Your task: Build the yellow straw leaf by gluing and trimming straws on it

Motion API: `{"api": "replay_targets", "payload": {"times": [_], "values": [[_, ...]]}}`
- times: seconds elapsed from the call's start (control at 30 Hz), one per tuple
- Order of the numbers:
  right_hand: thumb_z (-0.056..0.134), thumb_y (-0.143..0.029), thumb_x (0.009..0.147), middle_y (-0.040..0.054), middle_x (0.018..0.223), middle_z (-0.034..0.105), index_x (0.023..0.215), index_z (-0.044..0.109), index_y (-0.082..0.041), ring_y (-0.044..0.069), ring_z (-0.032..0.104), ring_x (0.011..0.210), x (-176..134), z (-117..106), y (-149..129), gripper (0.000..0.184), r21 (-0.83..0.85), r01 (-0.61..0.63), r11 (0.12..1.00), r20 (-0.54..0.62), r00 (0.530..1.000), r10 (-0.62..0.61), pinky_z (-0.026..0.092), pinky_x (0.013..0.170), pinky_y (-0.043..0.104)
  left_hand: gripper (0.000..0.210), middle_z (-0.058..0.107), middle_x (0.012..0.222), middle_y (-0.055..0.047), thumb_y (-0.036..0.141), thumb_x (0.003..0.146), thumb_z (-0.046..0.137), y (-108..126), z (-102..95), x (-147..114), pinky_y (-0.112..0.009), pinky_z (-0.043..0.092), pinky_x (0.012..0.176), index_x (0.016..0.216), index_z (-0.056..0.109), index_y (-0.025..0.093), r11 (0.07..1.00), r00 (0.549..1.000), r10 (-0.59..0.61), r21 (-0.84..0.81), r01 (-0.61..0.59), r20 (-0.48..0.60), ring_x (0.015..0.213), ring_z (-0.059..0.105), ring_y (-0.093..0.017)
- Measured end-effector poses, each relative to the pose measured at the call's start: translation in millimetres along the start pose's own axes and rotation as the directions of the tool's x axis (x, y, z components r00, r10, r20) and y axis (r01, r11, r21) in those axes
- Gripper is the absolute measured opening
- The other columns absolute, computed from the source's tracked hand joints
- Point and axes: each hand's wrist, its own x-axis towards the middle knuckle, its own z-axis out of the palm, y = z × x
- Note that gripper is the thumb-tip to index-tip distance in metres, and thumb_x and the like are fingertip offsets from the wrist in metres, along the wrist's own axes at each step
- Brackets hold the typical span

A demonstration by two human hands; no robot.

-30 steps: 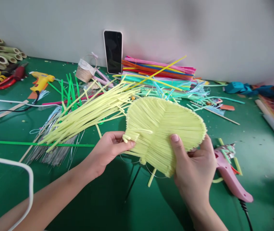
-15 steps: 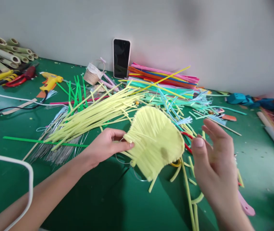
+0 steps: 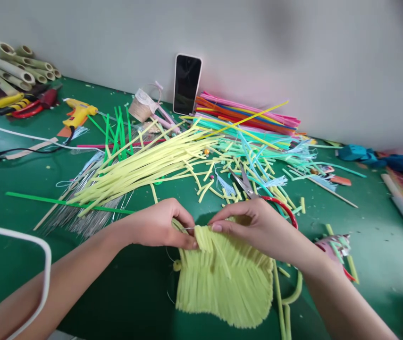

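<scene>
A fan-like panel of pale yellow pipe cleaners [image 3: 228,288], set side by side, hangs between my hands above the table. My left hand [image 3: 161,224] is closed in a pinch at the panel's upper left corner, where a thin wire runs out by the fingers. Thumb and forefinger of my right hand [image 3: 258,226] pinch the upper edge, a short way to the right. Below the left fingers sits a small yellow curl [image 3: 177,265] beside a loop of thin wire. Red-handled scissors [image 3: 247,183] lie partly open just beyond my right hand.
Loose yellow pipe cleaners [image 3: 145,163] lie over a bundle of metal wires [image 3: 88,219]. A phone [image 3: 187,85] leans on the wall beside coloured pipe cleaner bundles [image 3: 247,113]. At left are a yellow glue gun [image 3: 80,113], pliers [image 3: 33,105] and bamboo tubes [image 3: 28,66].
My right hand has moved left from open air and now pinches the panel's upper edge. The panel has turned and come lower, its broad side toward me. The scissors now show more fully.
</scene>
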Motion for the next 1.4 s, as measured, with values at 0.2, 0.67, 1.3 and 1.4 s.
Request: {"api": "replay_targets", "payload": {"times": [0.2, 0.67, 1.3, 1.4], "values": [[0.071, -0.043, 0.083, -0.0001, 0.077, 0.078, 0.078, 0.081, -0.028, 0.021, 0.069, 0.07, -10.5, -8.2, 12.4, 0.019, 0.045, -0.127, 0.991, -0.192, 0.972, 0.134, 0.049, 0.063, 0.031, 0.042, 0.072, 0.122, -0.006, 0.044, 0.076, 0.076, 1.5, -18.1, -9.2, -0.031, 0.053, 0.086, 0.116, 0.073, 0.032, 0.978, 0.91, 0.196, 0.003, -0.209, -0.364, 0.111, 0.066, -0.028], [0.078, -0.048, 0.077, 0.0008, 0.084, 0.076, 0.085, 0.072, -0.025, 0.019, 0.067, 0.074, -28.5, 35.1, 36.5, 0.025, 0.7, 0.053, 0.712, -0.527, 0.712, 0.465, 0.047, 0.062, 0.026, 0.051, 0.07, 0.125, -0.011, 0.036, 0.084, 0.073, -10.1, 18.1, 16.7, -0.042, 0.051, 0.099, 0.13, 0.061, 0.02, 0.743, 0.941, -0.031, -0.637, -0.203, -0.336, 0.115, 0.065, -0.03], [0.08, -0.039, 0.077, 0.0013, 0.08, 0.077, 0.082, 0.073, -0.026, 0.018, 0.069, 0.067, -33.5, 39.4, 31.0, 0.015, 0.85, -0.012, 0.527, -0.258, 0.863, 0.435, 0.05, 0.062, 0.025, 0.042, 0.075, 0.119, -0.006, 0.018, 0.083, 0.074, -11.1, 31.2, 11.1, -0.037, 0.056, 0.093, 0.125, 0.069, 0.025, 0.6, 0.982, 0.021, -0.783, -0.162, -0.187, 0.109, 0.069, -0.027], [0.081, -0.04, 0.074, 0.0017, 0.073, 0.075, 0.082, 0.073, -0.026, 0.019, 0.069, 0.062, -33.1, 40.6, 28.5, 0.018, 0.888, -0.022, 0.46, -0.221, 0.857, 0.466, 0.05, 0.057, 0.026, 0.039, 0.076, 0.116, -0.006, 0.017, 0.084, 0.073, -12.5, 30.9, 11.6, -0.037, 0.057, 0.092, 0.122, 0.07, 0.024, 0.562, 0.987, 0.041, -0.813, -0.15, -0.154, 0.106, 0.071, -0.026]]}}
